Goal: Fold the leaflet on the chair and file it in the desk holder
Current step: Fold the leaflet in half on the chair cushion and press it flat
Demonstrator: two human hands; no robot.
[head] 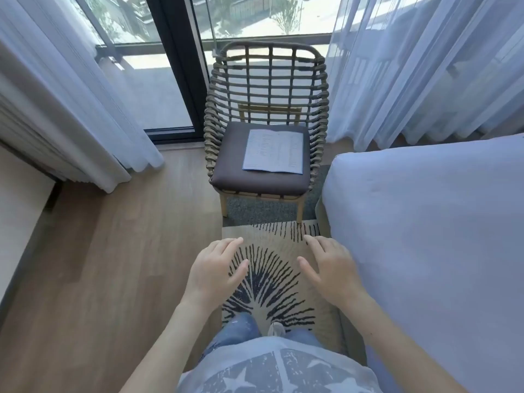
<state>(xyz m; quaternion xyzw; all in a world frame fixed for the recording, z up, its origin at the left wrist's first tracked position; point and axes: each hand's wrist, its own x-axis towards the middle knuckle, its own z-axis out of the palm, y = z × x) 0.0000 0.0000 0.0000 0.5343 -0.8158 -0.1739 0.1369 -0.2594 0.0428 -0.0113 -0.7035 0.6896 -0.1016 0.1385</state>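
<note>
A white printed leaflet [273, 151] lies flat and unfolded on the dark seat cushion of a woven rattan chair [266, 75], toward the cushion's right side. The chair stands by the window, straight ahead of me. My left hand [217, 269] and my right hand [330, 265] hover side by side over the rug, well short of the chair, palms down, fingers apart, holding nothing. No desk holder is in view.
A bed with a white sheet [425, 236] fills the right side, close to the chair. A patterned rug [269, 279] lies under my feet. Sheer curtains [411, 66] hang left and right of the glass door. Wooden floor [99, 265] lies to the left.
</note>
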